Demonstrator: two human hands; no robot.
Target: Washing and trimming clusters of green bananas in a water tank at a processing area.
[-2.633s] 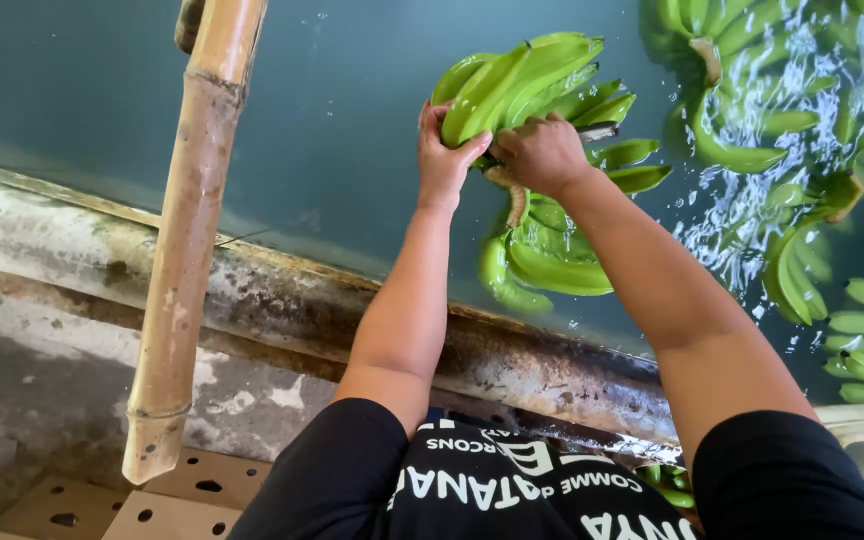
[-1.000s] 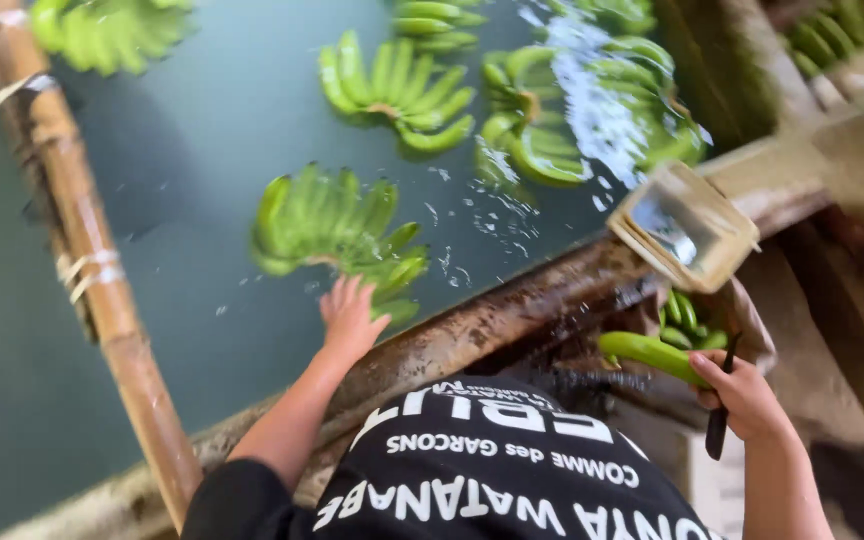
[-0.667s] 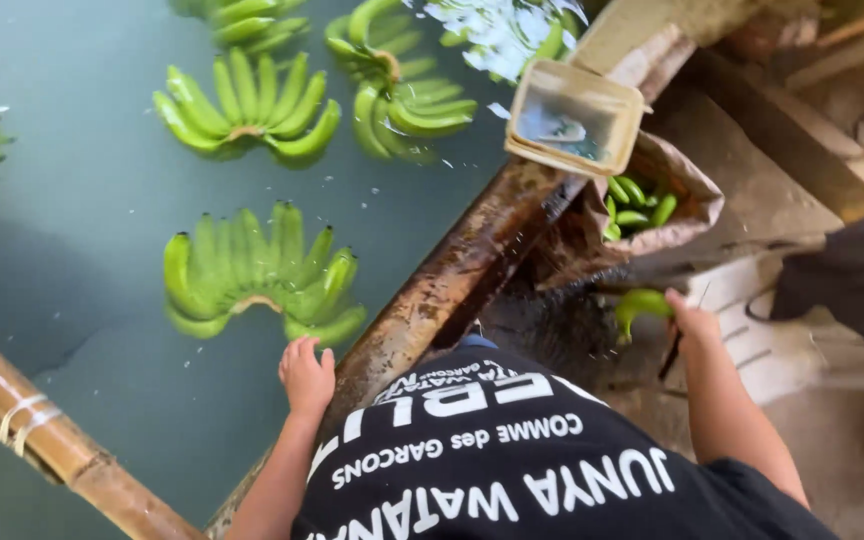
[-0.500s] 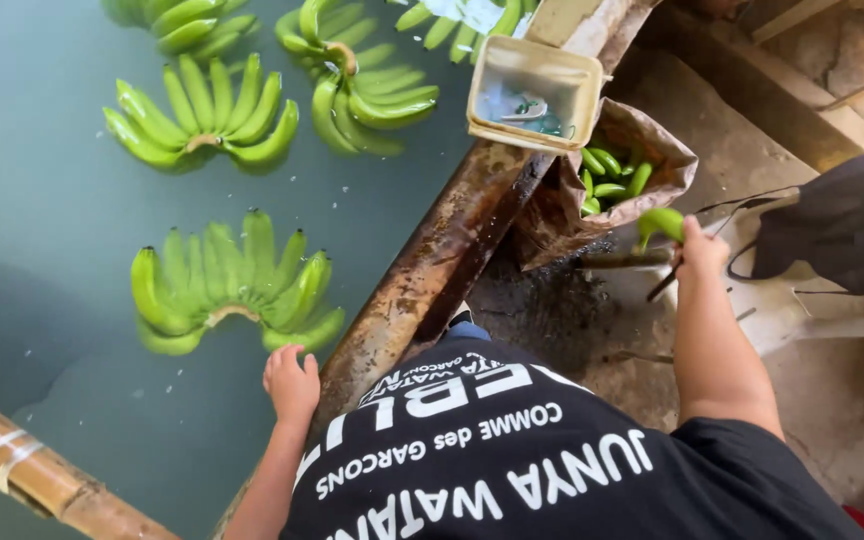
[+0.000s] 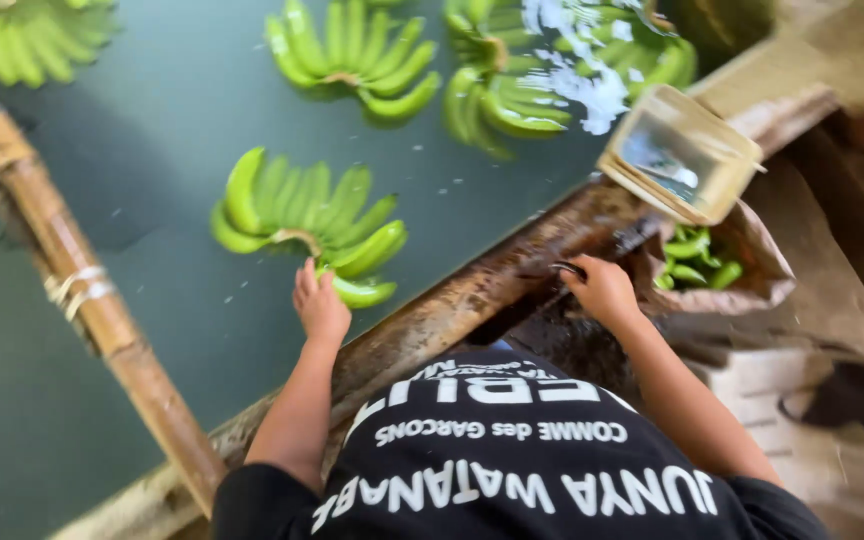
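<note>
Left hand (image 5: pixel 320 303) lies flat and unclenched on the water, fingers touching the nearest fruit of a floating green banana bunch (image 5: pixel 302 215), gripping nothing; right hand (image 5: pixel 602 290) rests on the wet tank rim (image 5: pixel 472 295), curled around a thin dark tool (image 5: pixel 607 250) whose kind is too blurred to tell. Head view only: more banana bunches (image 5: pixel 352 55) float farther out, a bamboo pole (image 5: pixel 72 290) crosses the tank at left, and a sack of loose green bananas (image 5: pixel 697 262) sits beside the rim under a square tub (image 5: pixel 680 152)
</note>
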